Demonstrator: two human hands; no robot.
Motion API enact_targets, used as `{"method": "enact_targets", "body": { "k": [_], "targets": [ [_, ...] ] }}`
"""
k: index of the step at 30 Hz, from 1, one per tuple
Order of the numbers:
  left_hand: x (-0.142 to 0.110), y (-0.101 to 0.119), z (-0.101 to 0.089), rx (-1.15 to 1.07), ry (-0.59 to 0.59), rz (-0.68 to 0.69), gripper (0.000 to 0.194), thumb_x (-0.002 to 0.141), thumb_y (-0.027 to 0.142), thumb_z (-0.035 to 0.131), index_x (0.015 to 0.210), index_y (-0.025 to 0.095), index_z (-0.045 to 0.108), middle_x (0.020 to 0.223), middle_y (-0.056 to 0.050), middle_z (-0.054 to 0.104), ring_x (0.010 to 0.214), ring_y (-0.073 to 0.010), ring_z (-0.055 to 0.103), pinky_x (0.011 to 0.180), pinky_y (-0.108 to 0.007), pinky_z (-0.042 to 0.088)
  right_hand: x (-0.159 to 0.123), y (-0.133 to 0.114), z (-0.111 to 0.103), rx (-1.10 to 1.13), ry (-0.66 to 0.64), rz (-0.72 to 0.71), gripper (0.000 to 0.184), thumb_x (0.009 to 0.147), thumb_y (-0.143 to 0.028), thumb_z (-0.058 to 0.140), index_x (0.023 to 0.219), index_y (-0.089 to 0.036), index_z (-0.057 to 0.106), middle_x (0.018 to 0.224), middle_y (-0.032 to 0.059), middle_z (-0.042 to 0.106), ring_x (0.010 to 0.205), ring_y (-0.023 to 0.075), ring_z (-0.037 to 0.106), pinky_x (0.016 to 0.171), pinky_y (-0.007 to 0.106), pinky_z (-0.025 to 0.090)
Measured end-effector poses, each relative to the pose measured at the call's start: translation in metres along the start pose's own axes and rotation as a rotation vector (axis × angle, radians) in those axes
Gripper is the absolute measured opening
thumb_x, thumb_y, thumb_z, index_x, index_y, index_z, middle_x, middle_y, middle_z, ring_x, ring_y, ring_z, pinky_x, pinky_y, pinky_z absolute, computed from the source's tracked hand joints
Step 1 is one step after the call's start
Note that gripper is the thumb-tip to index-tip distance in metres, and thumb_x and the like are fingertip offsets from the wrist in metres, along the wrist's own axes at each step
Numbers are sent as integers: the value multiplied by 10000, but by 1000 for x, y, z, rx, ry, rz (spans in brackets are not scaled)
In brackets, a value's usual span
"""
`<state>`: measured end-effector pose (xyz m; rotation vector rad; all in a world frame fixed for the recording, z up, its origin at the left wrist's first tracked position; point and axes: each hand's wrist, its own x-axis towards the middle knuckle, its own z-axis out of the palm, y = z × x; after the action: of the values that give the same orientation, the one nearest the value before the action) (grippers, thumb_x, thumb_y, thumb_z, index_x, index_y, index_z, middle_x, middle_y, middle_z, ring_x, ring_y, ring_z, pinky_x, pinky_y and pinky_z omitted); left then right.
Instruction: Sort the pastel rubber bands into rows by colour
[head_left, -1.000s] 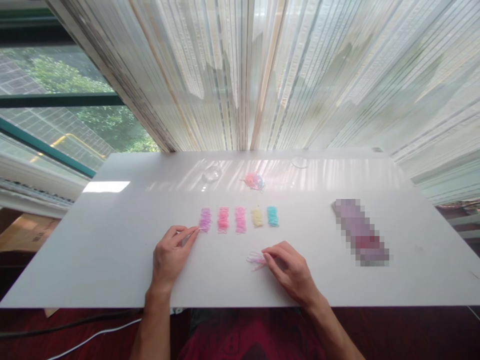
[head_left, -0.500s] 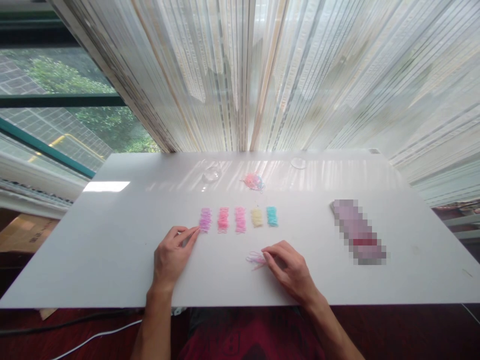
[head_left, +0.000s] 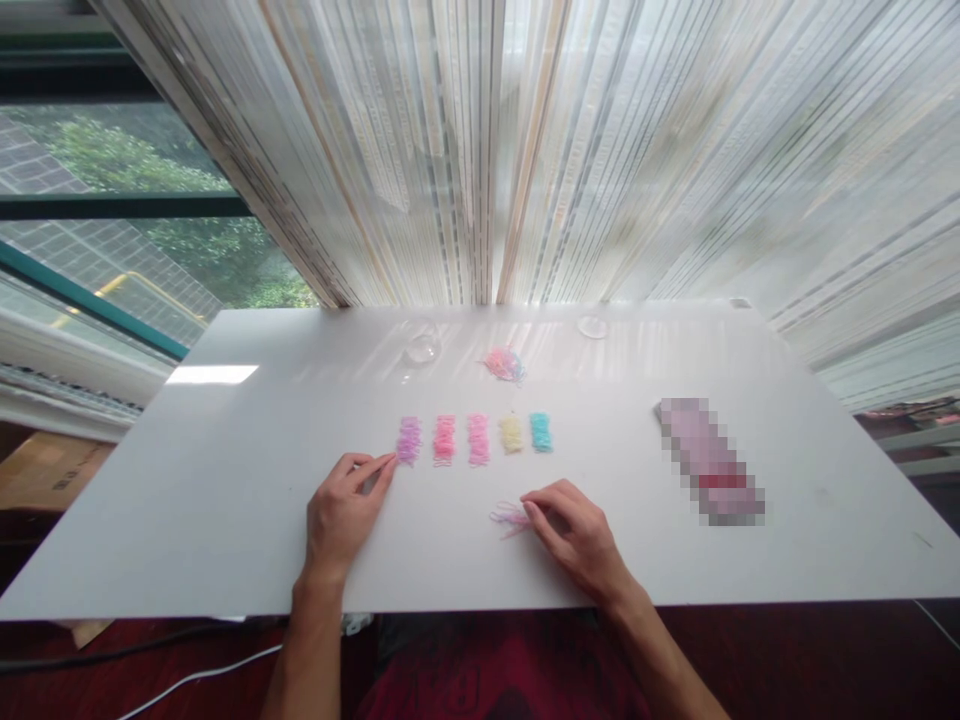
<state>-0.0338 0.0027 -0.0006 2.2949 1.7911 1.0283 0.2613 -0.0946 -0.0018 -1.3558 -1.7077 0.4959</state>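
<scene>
My left hand (head_left: 349,505) is closed in a pinch, its fingertips at the lower left edge of the purple row of thin rubber bands (head_left: 409,441); whether a band is between them is too small to see. My right hand (head_left: 574,530) pinches a loose bunch of purple and pink rubber bands (head_left: 508,518) low over the table. Beside the purple row lie a coral-pink row (head_left: 444,441), a lighter pink row (head_left: 478,440), a pale yellow row (head_left: 511,435) and a turquoise row (head_left: 541,432). Farther back is a mixed-colour heap of bands (head_left: 504,364).
A clear round container (head_left: 421,347) stands at the back left of the white table (head_left: 225,480); a clear round lid-like piece (head_left: 592,327) lies at the back right. To the right lies a blurred, phone-shaped object (head_left: 712,462). A striped curtain (head_left: 465,150) hangs behind the table.
Both hands hold almost the same places. The view has shifted slightly, and the bunch at my right fingertips is spread a little differently.
</scene>
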Motion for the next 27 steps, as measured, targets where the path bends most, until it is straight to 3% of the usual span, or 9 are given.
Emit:
{"method": "enact_targets", "body": {
  "k": [9, 11, 15, 19, 23, 27],
  "targets": [
    [-2, 15, -5, -65, -23, 28, 241, 984, 360, 604, 1019, 202, 783, 856, -11, 688, 543, -99, 498, 592, -229, 449, 1, 0, 0, 0, 24, 8, 137, 1011, -227, 568, 959, -223, 694, 803, 39, 691, 739, 185, 654, 676, 313, 557],
    [-5, 27, -4, -136, -76, 77, 218, 987, 353, 606, 1012, 215, 773, 867, -8, 695, 530, -95, 482, 587, -225, 454, 0, 0, 0, 2, 30, 8, 139, 1010, -228, 566, 963, -223, 696, 800, 38, 688, 736, 184, 656, 677, 310, 560],
    [-13, 59, 3, -290, -290, 232, 196, 1003, 309, 580, 1054, 225, 750, 893, -11, 715, 545, -97, 537, 624, -233, 501, 0, -1, 0, 4, 60, 3, 126, 1006, -226, 570, 980, -220, 694, 799, 33, 686, 724, 178, 655, 674, 301, 567],
    [-20, 82, 14, -329, -468, 335, 241, 936, 290, 679, 1168, 237, 717, 1019, -44, 734, 839, -181, 697, 765, -282, 567, -3, -4, -3, -44, 49, -22, 129, 998, -190, 564, 1024, -224, 686, 805, 32, 677, 739, 186, 652, 683, 311, 566],
    [-25, 90, 21, -266, -519, 381, 472, 852, 366, 779, 1291, 238, 661, 1119, -73, 715, 916, -233, 699, 826, -360, 580, -10, -6, -10, -122, -12, -23, 153, 978, -174, 583, 1081, -238, 677, 876, 50, 685, 820, 215, 661, 729, 348, 575],
    [-26, 90, 24, -215, -510, 411, 399, 884, 345, 751, 1262, 242, 678, 1079, -63, 705, 863, -213, 686, 788, -346, 566, -18, -4, -13, -197, -107, 2, 192, 936, -194, 672, 1123, -239, 666, 944, 62, 676, 875, 239, 649, 778, 392, 576]
  ]
}}
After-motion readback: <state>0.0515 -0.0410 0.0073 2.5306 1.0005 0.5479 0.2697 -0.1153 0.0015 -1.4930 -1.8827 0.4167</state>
